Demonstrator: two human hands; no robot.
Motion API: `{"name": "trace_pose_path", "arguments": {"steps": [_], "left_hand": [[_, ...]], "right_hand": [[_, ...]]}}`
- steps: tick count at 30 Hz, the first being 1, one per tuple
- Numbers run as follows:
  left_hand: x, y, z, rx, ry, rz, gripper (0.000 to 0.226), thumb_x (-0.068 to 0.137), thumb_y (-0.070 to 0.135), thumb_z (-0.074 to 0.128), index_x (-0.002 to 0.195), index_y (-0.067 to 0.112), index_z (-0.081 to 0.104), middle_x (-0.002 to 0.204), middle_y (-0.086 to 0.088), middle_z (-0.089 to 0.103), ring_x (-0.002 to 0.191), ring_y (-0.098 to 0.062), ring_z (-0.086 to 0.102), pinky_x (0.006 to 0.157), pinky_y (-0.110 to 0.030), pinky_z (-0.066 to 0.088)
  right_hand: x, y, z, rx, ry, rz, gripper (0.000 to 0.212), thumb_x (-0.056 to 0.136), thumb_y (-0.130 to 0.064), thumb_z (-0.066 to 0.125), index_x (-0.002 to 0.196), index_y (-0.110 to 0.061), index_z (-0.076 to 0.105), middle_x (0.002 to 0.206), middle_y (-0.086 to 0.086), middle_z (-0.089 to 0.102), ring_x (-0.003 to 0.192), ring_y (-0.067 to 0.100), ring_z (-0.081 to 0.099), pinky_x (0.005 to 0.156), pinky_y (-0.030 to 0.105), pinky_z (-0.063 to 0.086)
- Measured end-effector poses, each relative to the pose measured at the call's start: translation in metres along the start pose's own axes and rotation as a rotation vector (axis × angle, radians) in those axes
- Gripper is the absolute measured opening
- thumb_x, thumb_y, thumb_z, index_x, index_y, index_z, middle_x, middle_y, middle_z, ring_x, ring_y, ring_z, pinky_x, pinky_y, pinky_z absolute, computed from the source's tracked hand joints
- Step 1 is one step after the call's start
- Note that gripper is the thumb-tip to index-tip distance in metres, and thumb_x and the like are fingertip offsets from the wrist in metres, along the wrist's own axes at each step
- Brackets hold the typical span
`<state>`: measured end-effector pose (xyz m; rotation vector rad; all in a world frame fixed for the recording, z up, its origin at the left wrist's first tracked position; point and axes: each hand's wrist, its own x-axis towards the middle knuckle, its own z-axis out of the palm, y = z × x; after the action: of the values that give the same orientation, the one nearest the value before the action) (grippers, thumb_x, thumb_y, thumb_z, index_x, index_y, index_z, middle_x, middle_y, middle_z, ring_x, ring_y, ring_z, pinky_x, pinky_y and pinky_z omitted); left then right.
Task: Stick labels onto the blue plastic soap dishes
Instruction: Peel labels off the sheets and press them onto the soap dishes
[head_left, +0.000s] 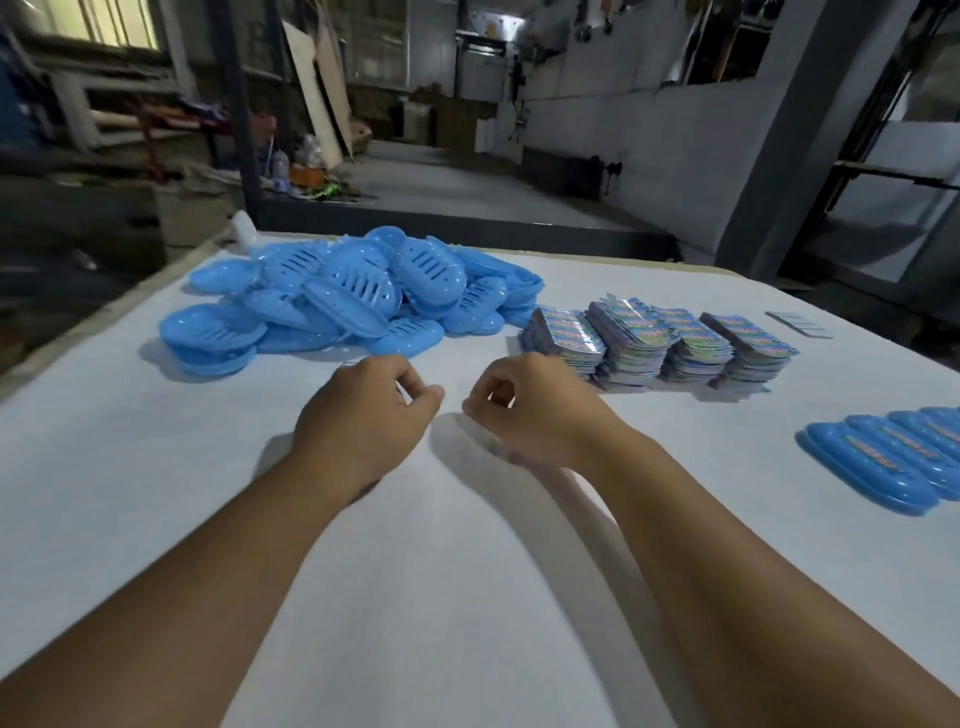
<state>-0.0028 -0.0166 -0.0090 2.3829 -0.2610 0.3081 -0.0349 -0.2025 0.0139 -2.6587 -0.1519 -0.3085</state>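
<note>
1. Hovering over the white tabletop (156, 519) at the centre of the view, the left hand (363, 415) and right hand (524, 410) sit close together, fingers curled toward the thumbs; whether either pinches a label is too small to tell.
2. Unlabelled blue soap dishes (337, 301) lie heaped at about 11 o'clock from the hands, well apart from them.
3. Four stacks of shiny labels (660, 343) stand at about 2 o'clock, just beside the heap.
4. Labelled dishes (883, 462) overlap in a row at 3 o'clock, near the tabletop's edge.
5. Judging from this, the step in hand is readying a label or fetching the next dish.
6. To do it well: take one dish from the heap's near edge, steady it flat, align the label along the long axis as on the finished row, then press from one end to avoid wrinkles.
</note>
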Motion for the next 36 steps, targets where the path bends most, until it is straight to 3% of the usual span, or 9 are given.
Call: {"name": "trace_pose_path", "arguments": {"steps": [8,12,17,20,23,27,30,33,36], "left_hand": [[0.001,-0.006,0.004,0.120,0.123,0.041,0.025,0.093,0.048,0.062,0.077,0.028,0.056,0.082,0.007,0.065,0.082,-0.022,0.060,0.069,-0.033,0.042],[0.026,-0.013,-0.003,0.162,0.290,0.078,0.010,0.098,0.031,0.059,0.100,0.025,0.067,0.109,0.000,0.062,0.099,-0.024,0.062,0.077,-0.036,0.046],[0.074,-0.035,-0.027,0.673,0.264,0.189,0.048,0.090,0.009,0.060,0.136,0.024,0.057,0.143,-0.001,0.050,0.126,-0.029,0.046,0.101,-0.042,0.037],[0.086,-0.045,-0.034,0.719,0.235,0.215,0.043,0.088,0.010,0.065,0.128,0.026,0.062,0.145,0.001,0.051,0.130,-0.026,0.045,0.105,-0.041,0.035],[0.091,-0.044,-0.037,0.745,0.244,0.265,0.022,0.092,0.017,0.064,0.112,0.024,0.066,0.128,0.002,0.061,0.123,-0.023,0.050,0.100,-0.039,0.036],[0.084,-0.036,-0.034,0.626,0.275,0.429,0.009,0.097,0.019,0.058,0.105,0.022,0.062,0.103,0.001,0.064,0.105,-0.022,0.055,0.095,-0.036,0.032],[0.069,-0.021,-0.029,0.550,0.247,0.503,0.019,0.102,0.020,0.051,0.120,0.018,0.059,0.107,0.000,0.067,0.102,-0.025,0.059,0.098,-0.040,0.035],[0.046,0.000,-0.026,0.294,0.092,0.515,0.030,0.104,0.017,0.047,0.132,0.016,0.057,0.119,-0.006,0.064,0.106,-0.030,0.061,0.093,-0.047,0.046],[0.026,0.010,-0.021,0.041,-0.057,0.457,0.042,0.098,0.025,0.039,0.132,0.019,0.062,0.116,0.001,0.061,0.103,-0.019,0.058,0.089,-0.035,0.045]], "right_hand": [[-0.002,0.011,0.024,0.069,0.019,-0.049,0.011,0.089,-0.034,0.070,0.080,-0.029,0.072,0.076,-0.016,0.070,0.071,0.000,0.061,0.067,0.021,0.047],[-0.004,0.016,0.020,0.114,-0.021,-0.064,0.012,0.090,-0.036,0.072,0.079,-0.030,0.071,0.072,-0.019,0.068,0.072,-0.004,0.060,0.063,0.010,0.043],[-0.004,0.016,0.017,0.090,-0.054,-0.079,0.009,0.091,-0.044,0.070,0.088,-0.035,0.070,0.077,-0.018,0.067,0.072,-0.008,0.059,0.059,0.009,0.041],[-0.003,0.018,0.018,0.081,-0.065,-0.085,0.014,0.091,-0.048,0.069,0.095,-0.036,0.070,0.079,-0.020,0.068,0.075,-0.008,0.060,0.060,0.012,0.039],[-0.002,0.018,0.017,0.073,-0.053,-0.094,0.016,0.091,-0.047,0.068,0.100,-0.034,0.072,0.081,-0.021,0.068,0.078,-0.009,0.060,0.061,0.007,0.039],[-0.002,0.015,0.016,0.100,-0.039,-0.097,0.017,0.090,-0.044,0.068,0.104,-0.034,0.073,0.080,-0.021,0.067,0.076,-0.008,0.060,0.060,0.007,0.041],[0.000,0.012,0.013,0.165,0.076,-0.069,0.025,0.091,-0.038,0.070,0.116,-0.035,0.068,0.089,-0.020,0.065,0.073,-0.005,0.060,0.063,0.013,0.042],[0.000,0.009,0.007,0.285,0.214,-0.103,0.057,0.087,-0.032,0.077,0.138,-0.038,0.052,0.113,-0.020,0.057,0.087,-0.003,0.059,0.076,0.022,0.049],[-0.006,0.007,0.004,0.370,0.119,-0.224,0.092,0.075,-0.028,0.089,0.149,-0.045,0.036,0.133,-0.026,0.047,0.105,-0.009,0.053,0.081,0.010,0.047]]}}
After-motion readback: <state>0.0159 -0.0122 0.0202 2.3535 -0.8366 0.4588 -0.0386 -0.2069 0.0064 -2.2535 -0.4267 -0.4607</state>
